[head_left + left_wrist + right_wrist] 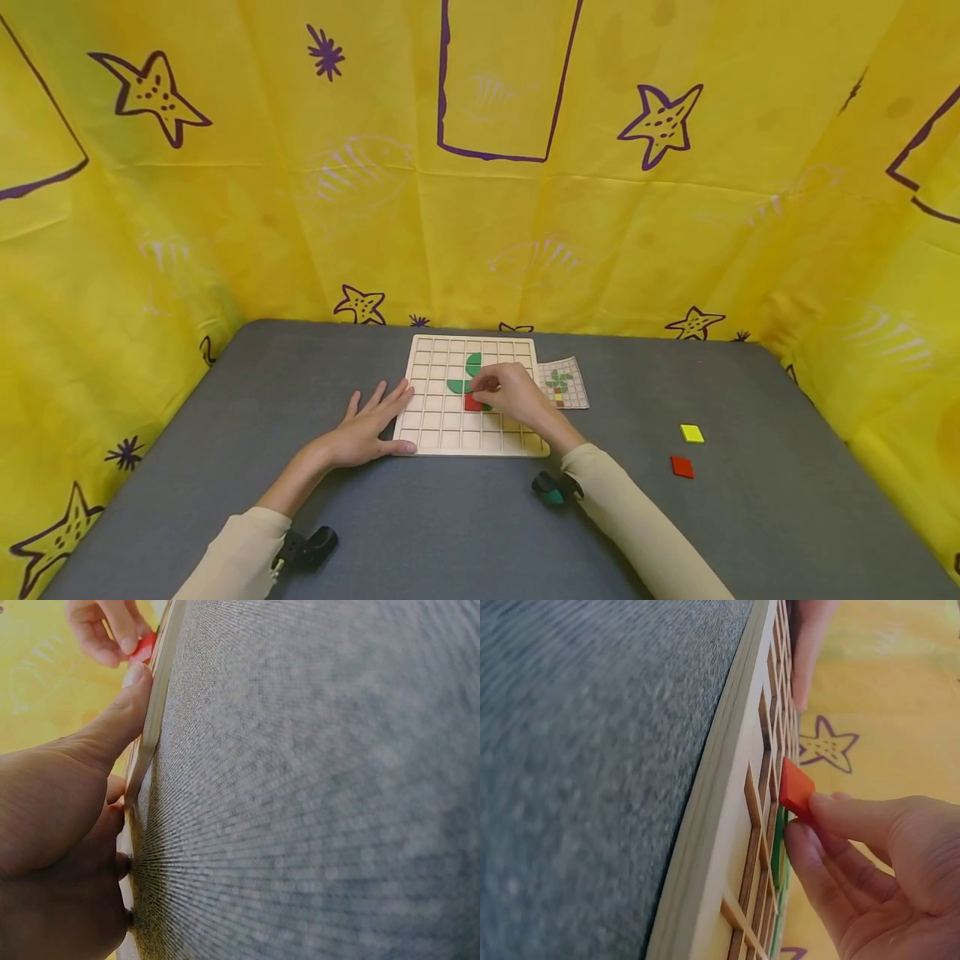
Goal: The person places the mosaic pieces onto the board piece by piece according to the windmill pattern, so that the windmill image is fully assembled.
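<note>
A wooden grid board (pixel 435 425) lies on the table with green quarter-round tiles (pixel 457 387) set in its middle squares. My left hand (pixel 365 431) rests at the board's left edge, fingers spread and straight, thumb along the near left corner. Over the board's middle, my right hand (pixel 512 392) pinches a red square tile (pixel 796 786) between thumb and fingers. In the right wrist view the tile is tilted, close over the grid beside a green tile (pixel 778 851). Part of the green pattern is hidden behind the right hand.
A pattern card (pixel 568 385) with a printed green, red and yellow design lies at the board's right edge. Farther right on the grey table (pixel 465 525) lie a yellow square tile (pixel 692 433) and a red square tile (pixel 682 467). A yellow curtain (pixel 465 242) surrounds the table.
</note>
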The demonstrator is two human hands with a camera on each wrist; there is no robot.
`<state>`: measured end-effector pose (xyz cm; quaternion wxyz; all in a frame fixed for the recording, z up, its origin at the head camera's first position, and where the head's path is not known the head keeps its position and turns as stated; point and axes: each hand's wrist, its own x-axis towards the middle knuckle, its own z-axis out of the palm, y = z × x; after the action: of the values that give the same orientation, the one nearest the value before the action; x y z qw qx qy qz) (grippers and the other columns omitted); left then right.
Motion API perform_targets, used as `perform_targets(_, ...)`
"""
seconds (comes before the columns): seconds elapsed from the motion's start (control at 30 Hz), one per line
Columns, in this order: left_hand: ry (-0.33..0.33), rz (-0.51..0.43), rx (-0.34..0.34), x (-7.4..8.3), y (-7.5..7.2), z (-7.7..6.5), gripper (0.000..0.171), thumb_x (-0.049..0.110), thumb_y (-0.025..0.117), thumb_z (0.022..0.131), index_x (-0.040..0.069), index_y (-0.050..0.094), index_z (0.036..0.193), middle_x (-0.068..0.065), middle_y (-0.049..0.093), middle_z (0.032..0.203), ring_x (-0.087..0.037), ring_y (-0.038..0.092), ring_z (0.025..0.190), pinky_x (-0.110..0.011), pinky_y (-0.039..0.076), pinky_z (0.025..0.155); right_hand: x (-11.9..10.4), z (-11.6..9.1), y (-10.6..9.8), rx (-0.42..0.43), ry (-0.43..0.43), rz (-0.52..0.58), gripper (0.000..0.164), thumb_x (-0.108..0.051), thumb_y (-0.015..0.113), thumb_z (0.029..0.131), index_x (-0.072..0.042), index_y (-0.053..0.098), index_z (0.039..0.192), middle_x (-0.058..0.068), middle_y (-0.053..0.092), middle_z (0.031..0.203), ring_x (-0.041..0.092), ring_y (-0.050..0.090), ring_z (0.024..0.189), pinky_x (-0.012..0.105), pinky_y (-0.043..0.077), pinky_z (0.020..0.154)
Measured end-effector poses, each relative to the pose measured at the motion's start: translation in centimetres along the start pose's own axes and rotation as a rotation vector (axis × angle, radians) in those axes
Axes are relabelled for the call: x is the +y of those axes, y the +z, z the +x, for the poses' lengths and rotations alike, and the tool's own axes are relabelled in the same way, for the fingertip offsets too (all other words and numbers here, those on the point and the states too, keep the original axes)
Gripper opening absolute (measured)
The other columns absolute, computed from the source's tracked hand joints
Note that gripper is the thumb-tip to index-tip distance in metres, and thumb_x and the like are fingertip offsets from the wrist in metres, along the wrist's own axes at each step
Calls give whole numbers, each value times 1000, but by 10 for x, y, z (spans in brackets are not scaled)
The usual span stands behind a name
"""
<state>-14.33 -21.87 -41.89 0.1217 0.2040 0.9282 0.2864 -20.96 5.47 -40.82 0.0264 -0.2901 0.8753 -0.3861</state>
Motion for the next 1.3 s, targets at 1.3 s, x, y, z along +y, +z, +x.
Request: perform_targets(1.3, -22, -14, -14, 2, 1, 1, 93, 46, 68, 89, 4, 19, 156, -18, 8, 163, -48, -5, 146, -68, -14, 106, -9, 5, -1, -56, -26, -142, 9, -1, 74, 86, -6, 75, 94, 2, 72, 86, 12, 65, 79, 26, 52, 74)
